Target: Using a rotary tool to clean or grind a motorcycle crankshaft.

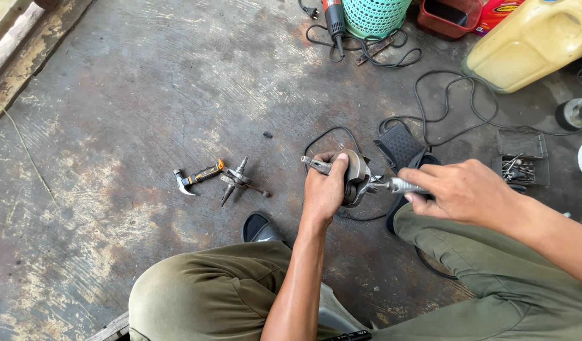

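Near the middle of the frame, the left hand grips a round metal part with a shaft sticking out, fingers wrapped tight. Just right of it, the right hand closes around a slim metal tool whose tip meets the part. At the upper right sit a yellow jug, a red tub and a green basket; an open case holds small bits. Left of centre, a hammer and 1 rod piece lie on the stained concrete floor.
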